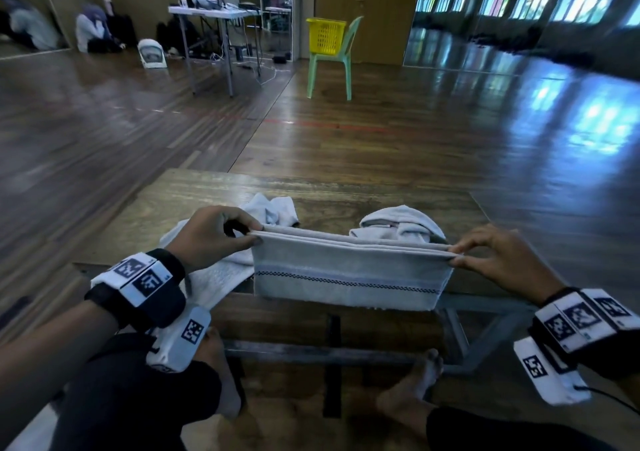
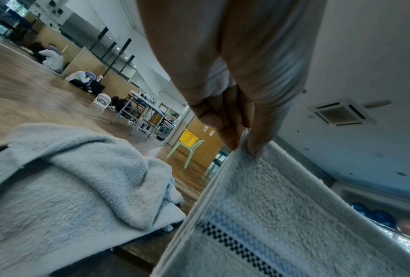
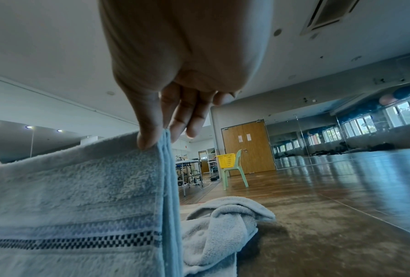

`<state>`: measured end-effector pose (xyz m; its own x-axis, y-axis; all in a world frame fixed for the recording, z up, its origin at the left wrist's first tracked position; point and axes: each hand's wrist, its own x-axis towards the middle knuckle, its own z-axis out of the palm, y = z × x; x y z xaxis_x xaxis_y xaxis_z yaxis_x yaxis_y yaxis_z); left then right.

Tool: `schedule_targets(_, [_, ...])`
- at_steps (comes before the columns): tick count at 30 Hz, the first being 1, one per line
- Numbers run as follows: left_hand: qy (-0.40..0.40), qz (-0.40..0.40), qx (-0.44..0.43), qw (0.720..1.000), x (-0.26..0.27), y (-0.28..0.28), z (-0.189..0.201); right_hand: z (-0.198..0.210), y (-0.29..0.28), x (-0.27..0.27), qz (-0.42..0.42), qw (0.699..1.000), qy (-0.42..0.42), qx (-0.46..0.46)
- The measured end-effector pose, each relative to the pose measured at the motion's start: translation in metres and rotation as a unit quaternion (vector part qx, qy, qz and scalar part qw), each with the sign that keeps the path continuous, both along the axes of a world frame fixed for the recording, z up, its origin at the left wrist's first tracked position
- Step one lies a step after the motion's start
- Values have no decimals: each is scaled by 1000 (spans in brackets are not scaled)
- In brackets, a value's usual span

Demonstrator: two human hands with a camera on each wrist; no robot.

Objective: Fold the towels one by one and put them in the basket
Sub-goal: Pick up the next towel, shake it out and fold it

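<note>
folded towel pinched taut (doubled edge up), left hand, right hand

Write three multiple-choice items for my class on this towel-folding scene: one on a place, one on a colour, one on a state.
1. Where does the basket stand?
A. on a green chair
B. on the floor
C. on the low table

2. What colour is the basket?
A. blue
B. yellow
C. red

3. How is the striped towel held?
A. one hand only
B. lying untouched
C. pinched at both top corners

Answers:
1 A, it sits on the green chair across the room.
2 B, bright yellow plastic.
3 C, the left hand and right hand each keep a grip on a corner.
</note>
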<state>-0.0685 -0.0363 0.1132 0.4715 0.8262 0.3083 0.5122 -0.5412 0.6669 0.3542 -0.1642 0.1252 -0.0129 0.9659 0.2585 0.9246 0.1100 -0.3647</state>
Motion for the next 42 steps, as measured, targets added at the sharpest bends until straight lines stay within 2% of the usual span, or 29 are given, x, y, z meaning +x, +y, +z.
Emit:
schedule_targets(9, [-26, 4, -9, 1000, 1, 1, -8, -4, -8, -2, -8, 1000, 27, 5])
schedule_targets(15, [87, -30, 11, 996, -1, 5, -8, -9, -6, 0, 23, 999, 49, 2])
schedule_targets(19, [131, -47, -20, 990, 2, 13, -9, -18, 9, 5, 43, 994, -41, -94])
schedule_targets(21, [161, -45, -36, 985, 7, 26, -10, -16, 24, 5, 41, 990, -47, -123])
schedule_targets(23, [168, -40, -23, 985, 15, 45, -3, -6, 46, 6, 29, 995, -29, -91])
schedule_targets(25, [143, -33, 24, 989, 24, 63, 12, 6, 71, 12, 3, 1000, -14, -9])
schedule_targets(27, [121, -11, 106, 987, 31, 81, 29, 20, 92, 16, -41, 995, -43, 75])
schedule_targets(30, [112, 37, 221, 968, 40, 97, 38, 26, 109, 20, -88, 970, -110, 199])
schedule_targets(32, [105, 48, 236, 965, 43, 102, 23, 15, 113, 19, -92, 955, -136, 248])
schedule_targets(34, [129, 47, 210, 968, 44, 104, -9, -15, 115, 21, -73, 954, -161, 241])
schedule_targets(39, [249, 10, 158, 956, 42, 83, -105, -120, 92, 26, -19, 971, -228, 70])
schedule_targets(42, [272, 2, 142, 952, 37, 75, -137, -144, 77, 23, -22, 980, -196, 5])
